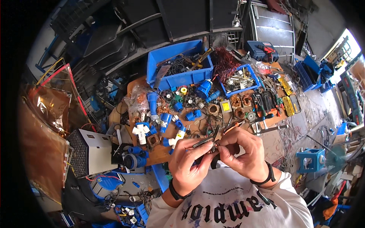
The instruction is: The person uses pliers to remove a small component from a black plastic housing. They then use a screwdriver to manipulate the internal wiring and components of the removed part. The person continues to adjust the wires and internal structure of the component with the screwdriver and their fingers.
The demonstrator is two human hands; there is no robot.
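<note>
Close to my chest, my left hand point(189, 162) grips a small dark part point(211, 148), with a flat grey-black strip point(203, 141) lying along its fingertips. Just what the part is cannot be made out, as my fingers cover most of it. From the other side my right hand point(242, 151) meets it, thumb and forefinger pinched at its edge. Whatever those fingertips hold is too small to name. Both hands are held over the near edge of the wooden table point(159, 154). Left of my hands, a white-and-blue plug connector point(177, 137) lies on the table.
Behind the scattered parts stands a large blue crate point(182, 78) of wires and tools. A smaller blue tray point(240, 92) holds metal pieces. Screwdrivers point(260, 106) and a yellow bit case point(291, 105) lie at the right. A red drill point(268, 52) rests on a dark blue case point(254, 53).
</note>
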